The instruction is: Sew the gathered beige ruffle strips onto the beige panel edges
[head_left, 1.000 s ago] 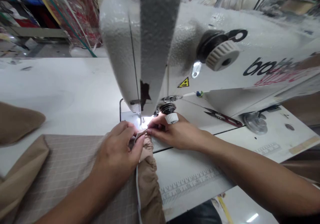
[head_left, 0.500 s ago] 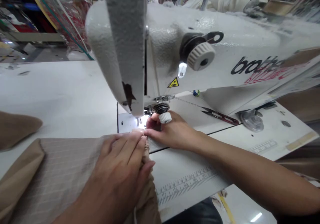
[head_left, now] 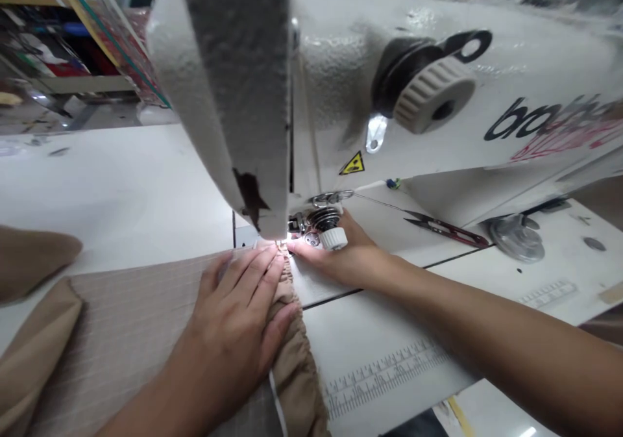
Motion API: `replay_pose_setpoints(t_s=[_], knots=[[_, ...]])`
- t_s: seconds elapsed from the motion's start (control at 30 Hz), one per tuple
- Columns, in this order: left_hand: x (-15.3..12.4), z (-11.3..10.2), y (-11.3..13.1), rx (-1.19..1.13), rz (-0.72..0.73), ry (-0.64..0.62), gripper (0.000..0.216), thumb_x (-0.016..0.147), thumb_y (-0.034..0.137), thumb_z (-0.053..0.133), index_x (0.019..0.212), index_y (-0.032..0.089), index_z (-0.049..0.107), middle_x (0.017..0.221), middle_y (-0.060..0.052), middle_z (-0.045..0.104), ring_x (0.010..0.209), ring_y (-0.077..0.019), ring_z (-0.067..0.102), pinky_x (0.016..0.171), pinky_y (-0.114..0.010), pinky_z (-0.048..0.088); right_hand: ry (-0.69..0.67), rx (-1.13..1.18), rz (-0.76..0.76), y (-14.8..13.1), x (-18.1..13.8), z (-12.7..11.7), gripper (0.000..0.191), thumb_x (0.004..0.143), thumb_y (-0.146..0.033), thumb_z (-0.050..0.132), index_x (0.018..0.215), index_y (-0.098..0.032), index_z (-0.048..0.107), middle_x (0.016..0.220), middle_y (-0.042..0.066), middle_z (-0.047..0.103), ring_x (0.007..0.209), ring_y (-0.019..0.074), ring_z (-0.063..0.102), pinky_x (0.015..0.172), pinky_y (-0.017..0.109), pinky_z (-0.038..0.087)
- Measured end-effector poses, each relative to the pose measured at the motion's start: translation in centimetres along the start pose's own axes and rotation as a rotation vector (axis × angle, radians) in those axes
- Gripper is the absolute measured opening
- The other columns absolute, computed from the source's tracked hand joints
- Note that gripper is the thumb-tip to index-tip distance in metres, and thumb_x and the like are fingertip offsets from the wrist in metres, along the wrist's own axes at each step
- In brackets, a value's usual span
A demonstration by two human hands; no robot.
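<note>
My left hand (head_left: 238, 320) lies flat with fingers stretched out on a tan checked fabric (head_left: 131, 326), pressing its gathered edge (head_left: 296, 372) just in front of the needle area. My right hand (head_left: 341, 262) rests on the machine bed beside the presser foot (head_left: 299, 226), fingertips pinched at the fabric edge under the lit needle zone. The white sewing machine head (head_left: 253, 86) hangs directly above and hides the needle. A thin white elastic strip (head_left: 277, 404) trails from under my left hand.
Red-handled thread snips (head_left: 448, 229) lie on the machine bed to the right, near a metal bobbin winder disc (head_left: 516, 242). A printed ruler (head_left: 384, 378) runs along the table front. More tan cloth (head_left: 34, 262) lies at the left. Shelves with clutter stand behind.
My left hand went from pinching the fabric edge to lying flat on it and slid toward the needle. The fabric edge now sits under the machine head. The view moved closer.
</note>
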State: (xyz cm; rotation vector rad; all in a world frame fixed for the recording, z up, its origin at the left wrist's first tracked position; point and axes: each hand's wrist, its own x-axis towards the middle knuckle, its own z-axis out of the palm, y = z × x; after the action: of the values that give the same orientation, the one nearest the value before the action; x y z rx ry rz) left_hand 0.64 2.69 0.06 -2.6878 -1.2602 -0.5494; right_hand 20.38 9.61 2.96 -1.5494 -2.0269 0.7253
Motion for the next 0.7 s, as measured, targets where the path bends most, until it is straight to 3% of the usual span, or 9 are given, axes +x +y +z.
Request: replay_pose_setpoints(t_s=[0.3, 0.7], knots=[[0.5, 0.1, -0.1, -0.005, -0.031, 0.002, 0.042, 0.104, 0.031, 0.049, 0.135, 0.005, 0.060, 0.136, -0.021, 0.065, 0.129, -0.0359, 0.055, 0.112, -0.057, 0.033, -0.080, -0.037, 0.006, 0.0, 0.5, -0.9, 0.006, 0.086, -0.022, 0.069, 0.090, -0.021, 0.074, 0.107, 0.009, 0.075, 0.105, 0.0276, 0.068, 0.101, 0.043, 0.053], [0.9, 0.4, -0.4, 0.017, -0.035, -0.016, 0.040, 0.104, 0.034, 0.047, 0.131, 0.007, 0.061, 0.130, -0.020, 0.068, 0.127, -0.0384, 0.055, 0.111, -0.058, 0.034, -0.133, -0.075, -0.158, 1.7, 0.5, -1.8, 0.009, 0.088, -0.018, 0.069, 0.095, -0.022, 0.072, 0.109, 0.005, 0.075, 0.105, 0.0239, 0.067, 0.096, 0.036, 0.051]])
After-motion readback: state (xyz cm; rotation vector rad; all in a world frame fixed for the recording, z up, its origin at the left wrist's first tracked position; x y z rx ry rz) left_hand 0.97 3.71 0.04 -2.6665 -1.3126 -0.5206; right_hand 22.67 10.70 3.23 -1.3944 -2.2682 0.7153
